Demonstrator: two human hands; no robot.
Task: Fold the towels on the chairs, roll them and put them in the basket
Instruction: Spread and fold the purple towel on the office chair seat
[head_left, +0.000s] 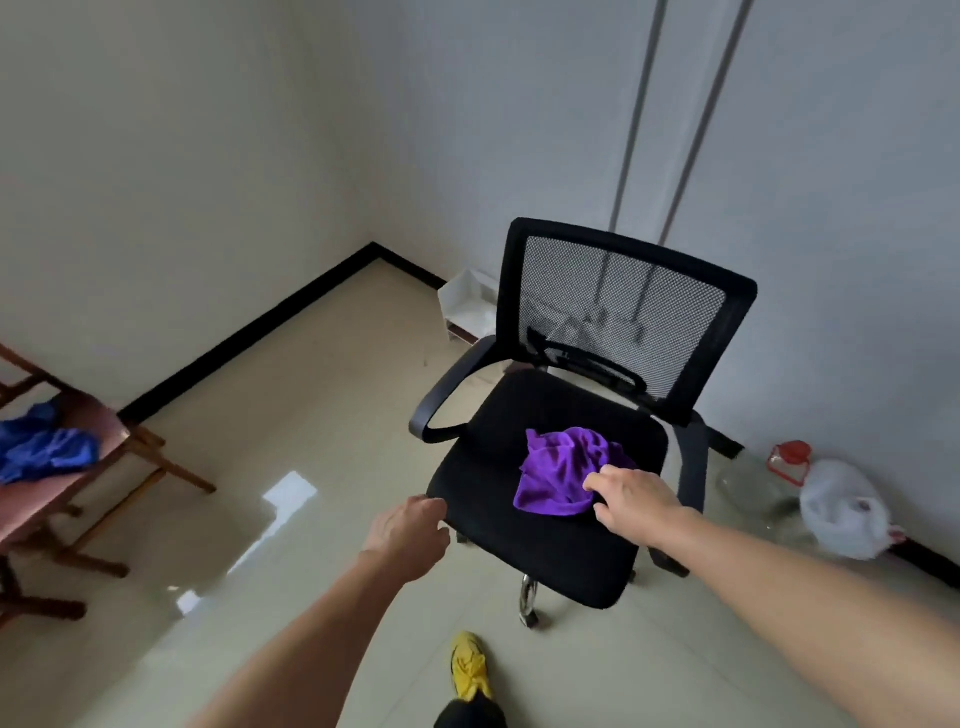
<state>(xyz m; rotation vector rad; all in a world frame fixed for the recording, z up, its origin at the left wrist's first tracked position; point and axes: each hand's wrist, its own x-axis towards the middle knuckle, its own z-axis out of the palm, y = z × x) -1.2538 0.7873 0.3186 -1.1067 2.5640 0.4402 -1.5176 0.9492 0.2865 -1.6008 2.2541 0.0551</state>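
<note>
A crumpled purple towel (558, 470) lies on the seat of a black mesh-backed office chair (540, 530). My right hand (631, 501) rests on the towel's right edge with the fingers curled down onto the cloth; whether it grips the cloth I cannot tell. My left hand (410, 535) hovers at the seat's front left corner, fingers loosely bent, holding nothing. A crumpled blue towel (44, 449) lies on the pink seat of a wooden chair (78, 499) at the far left. No basket is in view.
A white box (467, 306) stands by the wall behind the office chair. A clear jug with a red cap (763, 478) and a white plastic bag (844, 512) sit on the floor at the right. My yellow shoe (470, 667) is on the beige tile floor.
</note>
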